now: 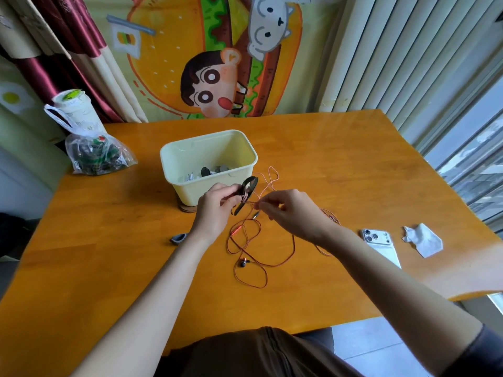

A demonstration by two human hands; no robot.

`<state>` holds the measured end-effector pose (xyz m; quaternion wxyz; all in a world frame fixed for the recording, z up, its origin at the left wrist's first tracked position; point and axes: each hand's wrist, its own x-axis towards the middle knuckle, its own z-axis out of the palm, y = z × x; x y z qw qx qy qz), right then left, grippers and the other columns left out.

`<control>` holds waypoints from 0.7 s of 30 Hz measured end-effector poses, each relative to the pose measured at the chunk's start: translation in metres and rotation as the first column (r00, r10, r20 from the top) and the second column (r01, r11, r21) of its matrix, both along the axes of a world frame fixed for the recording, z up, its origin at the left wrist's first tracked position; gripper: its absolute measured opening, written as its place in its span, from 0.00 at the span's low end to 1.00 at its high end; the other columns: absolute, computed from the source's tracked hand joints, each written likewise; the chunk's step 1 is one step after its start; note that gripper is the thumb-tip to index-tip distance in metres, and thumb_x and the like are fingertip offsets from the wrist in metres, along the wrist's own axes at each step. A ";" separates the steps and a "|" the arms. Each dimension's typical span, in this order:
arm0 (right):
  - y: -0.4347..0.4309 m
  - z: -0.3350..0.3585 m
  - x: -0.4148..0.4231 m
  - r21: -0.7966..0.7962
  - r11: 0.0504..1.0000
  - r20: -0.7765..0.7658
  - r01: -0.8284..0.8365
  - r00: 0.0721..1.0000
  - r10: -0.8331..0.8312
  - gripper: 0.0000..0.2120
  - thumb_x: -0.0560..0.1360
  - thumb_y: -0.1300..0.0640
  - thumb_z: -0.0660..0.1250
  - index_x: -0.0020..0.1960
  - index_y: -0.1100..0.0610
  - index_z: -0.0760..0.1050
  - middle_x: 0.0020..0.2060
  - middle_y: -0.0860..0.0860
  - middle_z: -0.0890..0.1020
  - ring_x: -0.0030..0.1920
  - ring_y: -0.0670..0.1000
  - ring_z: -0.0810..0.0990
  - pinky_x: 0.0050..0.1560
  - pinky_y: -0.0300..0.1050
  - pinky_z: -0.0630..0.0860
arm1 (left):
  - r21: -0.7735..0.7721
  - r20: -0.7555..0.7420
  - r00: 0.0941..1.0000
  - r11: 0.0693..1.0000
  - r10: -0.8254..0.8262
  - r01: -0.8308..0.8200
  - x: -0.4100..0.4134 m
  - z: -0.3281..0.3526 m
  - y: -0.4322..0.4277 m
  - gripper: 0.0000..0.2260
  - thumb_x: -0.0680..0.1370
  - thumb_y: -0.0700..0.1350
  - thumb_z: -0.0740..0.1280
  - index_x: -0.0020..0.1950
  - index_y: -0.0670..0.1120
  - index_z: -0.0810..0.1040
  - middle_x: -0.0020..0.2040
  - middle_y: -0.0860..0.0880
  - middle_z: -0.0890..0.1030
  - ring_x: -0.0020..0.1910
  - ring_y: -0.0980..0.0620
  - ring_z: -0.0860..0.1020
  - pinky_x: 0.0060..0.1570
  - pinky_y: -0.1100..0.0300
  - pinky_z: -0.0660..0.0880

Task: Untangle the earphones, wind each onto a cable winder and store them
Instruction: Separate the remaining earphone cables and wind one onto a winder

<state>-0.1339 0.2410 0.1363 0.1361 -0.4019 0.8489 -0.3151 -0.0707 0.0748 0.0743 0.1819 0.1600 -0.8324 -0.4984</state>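
Orange wooden table (109, 268), filling the middle of the frame.
- Pale yellow rectangular plastic bin (190, 190), centre; small grey and white items inside, too small to tell apart.
- Left hand (215, 210), grips a flat black cable winder (249, 186) with a few turns on it, just in front of the bin.
- Right hand (291, 213), pinches the red-brown braided earphone cable (294, 247); loose loops lie below, ending at a black earbud (243, 263).
- Small grey cable winder (179, 238), left of centre.
- White smartphone (381, 246) and crumpled white tissue (424, 240), right.
- Clear plastic bag (95, 156), upper left.

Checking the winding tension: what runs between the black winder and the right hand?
In the head view, only a short stretch of red cable, from the black winder gripped by the left hand to the right hand pinching it.
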 end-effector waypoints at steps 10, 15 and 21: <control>0.008 0.020 -0.034 -0.083 0.991 -0.117 0.109 0.986 -0.119 0.10 0.72 0.49 0.70 0.45 0.56 0.81 0.38 0.46 0.80 0.35 0.42 0.75 0.33 0.32 0.71 | 0.218 0.048 0.949 0.931 -0.311 0.294 0.005 0.015 -0.002 0.13 0.77 0.36 0.66 0.61 0.46 0.79 0.54 0.50 0.81 0.57 0.56 0.78 0.62 0.61 0.72; 0.005 0.014 -0.036 -0.218 0.963 -0.005 0.157 0.987 -0.162 0.08 0.71 0.50 0.71 0.42 0.55 0.79 0.32 0.42 0.76 0.30 0.39 0.74 0.30 0.29 0.69 | 0.515 -0.180 0.926 0.770 -0.332 0.376 0.012 0.031 0.007 0.12 0.75 0.39 0.65 0.57 0.43 0.80 0.57 0.38 0.80 0.58 0.47 0.78 0.56 0.58 0.76; -0.004 -0.016 -0.021 -0.290 0.925 0.299 0.246 0.941 -0.157 0.09 0.75 0.50 0.67 0.39 0.55 0.77 0.29 0.45 0.73 0.26 0.39 0.69 0.28 0.30 0.63 | 0.813 -0.378 0.923 0.453 -0.065 0.365 0.003 0.049 0.009 0.14 0.74 0.39 0.61 0.55 0.47 0.83 0.53 0.48 0.84 0.55 0.52 0.81 0.55 0.58 0.78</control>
